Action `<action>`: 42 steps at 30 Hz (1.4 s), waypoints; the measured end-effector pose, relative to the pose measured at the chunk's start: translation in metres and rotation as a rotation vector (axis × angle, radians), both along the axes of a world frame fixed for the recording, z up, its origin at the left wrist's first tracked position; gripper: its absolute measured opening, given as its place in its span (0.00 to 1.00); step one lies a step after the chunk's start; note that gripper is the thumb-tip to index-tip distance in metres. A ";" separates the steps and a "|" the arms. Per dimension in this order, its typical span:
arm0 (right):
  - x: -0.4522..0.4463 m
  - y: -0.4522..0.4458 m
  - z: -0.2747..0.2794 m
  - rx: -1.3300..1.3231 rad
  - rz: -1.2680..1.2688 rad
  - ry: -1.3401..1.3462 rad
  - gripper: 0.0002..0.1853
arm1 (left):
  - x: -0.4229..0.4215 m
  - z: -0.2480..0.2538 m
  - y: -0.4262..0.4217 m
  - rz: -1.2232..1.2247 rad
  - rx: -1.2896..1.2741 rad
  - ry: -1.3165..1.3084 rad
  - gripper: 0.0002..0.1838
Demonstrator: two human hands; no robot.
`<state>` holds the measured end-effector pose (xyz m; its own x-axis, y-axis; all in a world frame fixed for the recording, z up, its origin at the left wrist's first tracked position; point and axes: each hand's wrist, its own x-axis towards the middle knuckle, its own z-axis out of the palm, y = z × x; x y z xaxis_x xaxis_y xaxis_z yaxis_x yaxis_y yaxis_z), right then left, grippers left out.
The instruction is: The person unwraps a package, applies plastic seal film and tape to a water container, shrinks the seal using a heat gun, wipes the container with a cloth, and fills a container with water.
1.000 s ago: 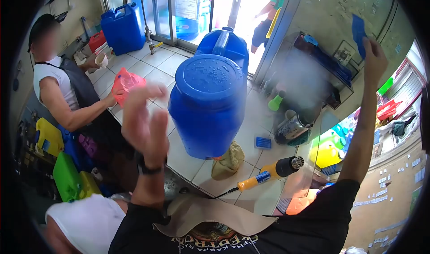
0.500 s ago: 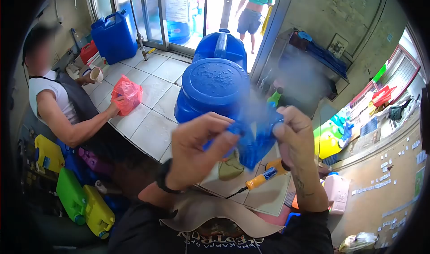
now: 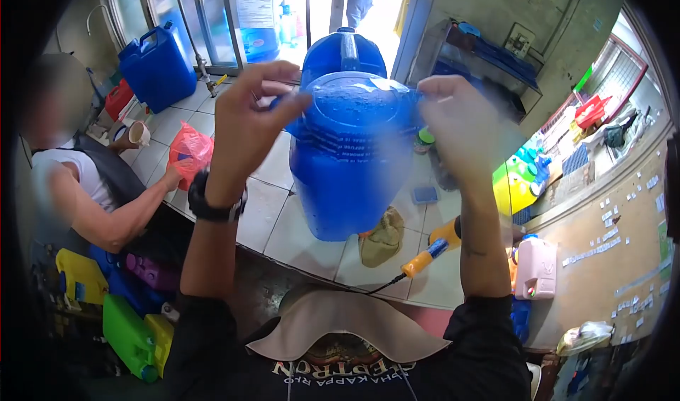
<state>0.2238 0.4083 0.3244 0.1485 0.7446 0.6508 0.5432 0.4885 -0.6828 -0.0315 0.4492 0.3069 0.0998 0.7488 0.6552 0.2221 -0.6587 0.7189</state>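
Film band [image 3: 343,145], blue and printed, spreads across the top of the blue container [image 3: 336,203] on the tiled counter [image 3: 304,242], between the 2 hands. Left hand [image 3: 251,121] pinches its left end in curled fingers; right hand [image 3: 457,125] meets its right end, grip blurred. Earlier, the band hung bunched nearer, hands closer together.
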 end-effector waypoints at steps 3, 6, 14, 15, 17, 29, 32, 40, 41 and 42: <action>-0.003 0.008 0.003 -0.020 -0.054 -0.070 0.10 | -0.010 0.016 0.028 0.005 -0.078 0.159 0.16; -0.005 0.021 0.002 -0.125 -0.001 -0.128 0.17 | -0.004 0.015 0.036 -0.093 -0.129 0.170 0.22; -0.018 0.020 0.021 -0.414 -0.136 -0.330 0.37 | -0.007 0.033 0.054 -0.152 -0.187 0.631 0.41; -0.017 0.018 0.023 -0.508 -0.081 -0.321 0.39 | -0.007 0.034 0.057 -0.185 -0.201 0.647 0.42; -0.007 0.026 0.007 -0.448 -0.012 -0.228 0.40 | -0.012 0.041 0.066 -0.133 -0.307 0.767 0.41; 0.033 -0.043 -0.082 -0.054 -0.059 0.351 0.20 | 0.058 0.071 0.029 -0.426 0.105 1.162 0.57; 0.026 -0.034 -0.068 -0.047 0.037 0.335 0.26 | 0.056 0.061 0.035 -0.446 0.187 1.160 0.53; 0.001 0.004 -0.055 0.025 0.228 0.135 0.44 | -0.007 0.013 0.037 -0.295 -0.110 0.095 0.38; -0.003 0.003 -0.058 0.023 0.211 0.113 0.46 | -0.011 -0.008 0.037 -0.350 -0.175 -0.034 0.40; -0.006 0.003 -0.061 0.018 0.198 0.091 0.48 | -0.011 -0.017 0.033 -0.306 -0.167 -0.019 0.40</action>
<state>0.2174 0.4109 0.2638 0.0594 0.7535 0.6548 0.3724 0.5918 -0.7149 -0.0430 0.4822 0.2904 0.3253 0.7831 0.5301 0.0176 -0.5655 0.8246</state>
